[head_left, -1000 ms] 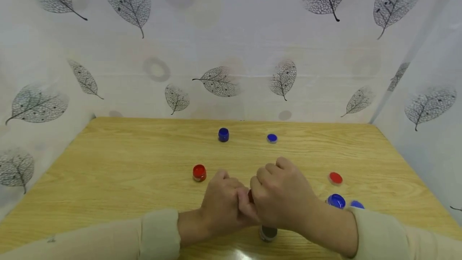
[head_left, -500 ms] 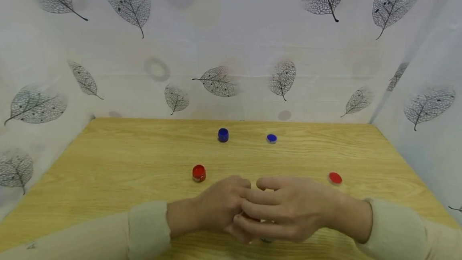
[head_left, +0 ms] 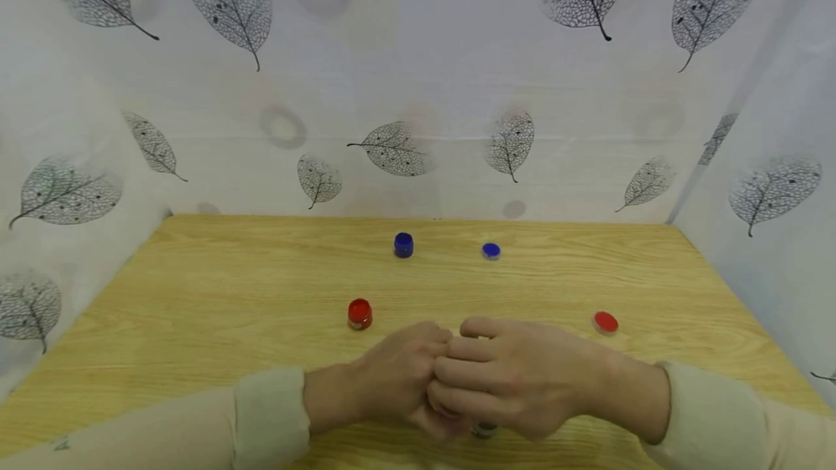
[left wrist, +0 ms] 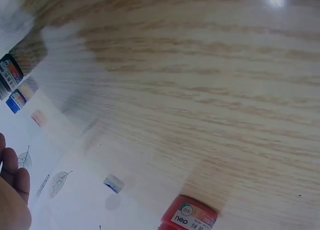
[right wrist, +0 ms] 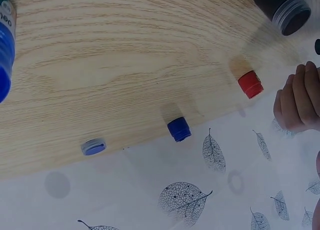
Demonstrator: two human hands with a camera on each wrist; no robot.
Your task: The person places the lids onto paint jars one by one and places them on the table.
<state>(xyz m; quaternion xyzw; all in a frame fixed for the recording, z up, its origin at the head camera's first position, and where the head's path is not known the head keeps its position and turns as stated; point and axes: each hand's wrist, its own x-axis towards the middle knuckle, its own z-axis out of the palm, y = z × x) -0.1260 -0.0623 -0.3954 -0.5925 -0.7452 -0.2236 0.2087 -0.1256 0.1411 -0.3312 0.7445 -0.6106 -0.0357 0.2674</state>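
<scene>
Grip: left hand (head_left: 401, 377) and right hand (head_left: 516, 377) bunched lower centre, can't tell what's held tbh
Black jar (right wrist: 281, 8): upper right, right wrist view
Feel: probably light, stiff, slick; grab its sides

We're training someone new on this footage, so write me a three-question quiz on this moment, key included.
1. True or false: in the head view, the left hand and right hand are close together.
2. What color is the lid just beyond the right wrist there? A. Blue B. Red C. Black
3. Fill in: there, the small blue jar stands to the ___ of the blue lid.

Key: 1. True; 2. B; 3. left
</scene>
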